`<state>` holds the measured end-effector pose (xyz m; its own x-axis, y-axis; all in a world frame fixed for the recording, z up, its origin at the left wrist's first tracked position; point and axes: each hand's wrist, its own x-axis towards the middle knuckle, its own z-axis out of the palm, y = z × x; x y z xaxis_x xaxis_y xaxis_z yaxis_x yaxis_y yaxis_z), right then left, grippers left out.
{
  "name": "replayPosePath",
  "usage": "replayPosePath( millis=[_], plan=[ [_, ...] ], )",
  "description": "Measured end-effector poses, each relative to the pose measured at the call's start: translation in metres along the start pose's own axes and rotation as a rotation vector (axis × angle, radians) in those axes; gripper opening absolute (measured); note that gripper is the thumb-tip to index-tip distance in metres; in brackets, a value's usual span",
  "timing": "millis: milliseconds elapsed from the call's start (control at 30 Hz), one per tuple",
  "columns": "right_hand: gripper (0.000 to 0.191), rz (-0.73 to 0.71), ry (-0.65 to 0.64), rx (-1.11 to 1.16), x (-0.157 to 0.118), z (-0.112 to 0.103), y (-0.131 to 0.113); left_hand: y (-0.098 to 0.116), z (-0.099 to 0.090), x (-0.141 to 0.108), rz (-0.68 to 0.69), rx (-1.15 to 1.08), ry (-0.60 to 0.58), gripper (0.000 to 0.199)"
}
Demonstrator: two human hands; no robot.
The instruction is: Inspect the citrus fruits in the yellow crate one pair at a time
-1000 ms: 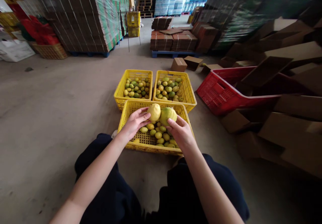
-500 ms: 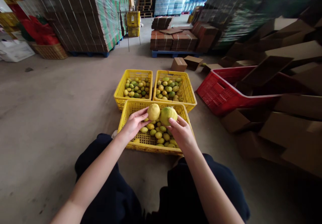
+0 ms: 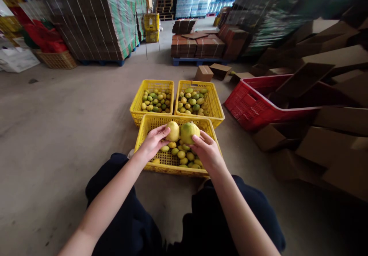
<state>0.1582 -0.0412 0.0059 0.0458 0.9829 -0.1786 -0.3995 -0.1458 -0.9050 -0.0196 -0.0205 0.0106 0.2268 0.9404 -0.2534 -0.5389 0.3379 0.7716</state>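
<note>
My left hand (image 3: 155, 141) is closed around a pale yellow lemon (image 3: 173, 131), thumb on its near side. A larger, greener lemon (image 3: 189, 133) is gripped in my right hand (image 3: 207, 150). Both fruits are held side by side above the near yellow crate (image 3: 161, 166), with a narrow gap between them. Several yellow and green lemons (image 3: 190, 156) lie in that crate, mostly toward its right; my hands hide part of them. Behind it stand a left yellow crate (image 3: 132, 104) and a right yellow crate (image 3: 220, 106), both holding more lemons.
To the right, a red crate (image 3: 241, 106) sits among piled cardboard boxes (image 3: 330, 152). Small open cartons (image 3: 204, 73) lie beyond the crates. Flattened cardboard (image 3: 209, 46) is stacked on a blue pallet (image 3: 198, 61). A tall wrapped stack (image 3: 83, 22) stands at the back left.
Both lemons have shifted slightly left and a touch lower. The left one has turned a little in my fingers, with the thumb now further over it. The crates stay put.
</note>
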Motion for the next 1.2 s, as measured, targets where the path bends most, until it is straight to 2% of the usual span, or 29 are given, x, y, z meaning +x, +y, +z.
replayPosePath(
  millis=[133,333,500,700,900,1033,1200],
  plan=[
    [0.036,0.043,0.058,0.069,0.0015,-0.0008,-0.0005,-0.0035,-0.0011,0.0011,-0.006,-0.015,0.054,0.029],
    [0.034,0.031,0.051,0.063,0.0040,-0.0019,-0.0006,-0.0030,-0.0025,0.0030,-0.030,-0.016,0.074,0.028],
    [0.035,0.032,-0.030,0.033,0.0042,-0.0020,0.0029,-0.0020,0.0004,0.0014,-0.021,0.058,0.003,0.028],
    [0.033,0.002,-0.080,0.041,0.0026,-0.0002,0.0047,-0.0037,-0.0021,0.0023,-0.039,0.020,0.014,0.025],
    [0.035,0.014,0.041,0.088,0.0053,-0.0037,0.0018,-0.0019,-0.0026,0.0034,-0.032,-0.060,0.047,0.019],
    [0.030,0.038,0.023,0.130,0.0064,-0.0042,0.0004,0.0013,-0.0039,0.0042,-0.036,-0.055,0.051,0.012],
    [0.029,0.073,0.008,0.168,0.0076,-0.0052,0.0003,0.0043,-0.0038,0.0038,-0.043,-0.003,0.067,0.013]
  ],
)
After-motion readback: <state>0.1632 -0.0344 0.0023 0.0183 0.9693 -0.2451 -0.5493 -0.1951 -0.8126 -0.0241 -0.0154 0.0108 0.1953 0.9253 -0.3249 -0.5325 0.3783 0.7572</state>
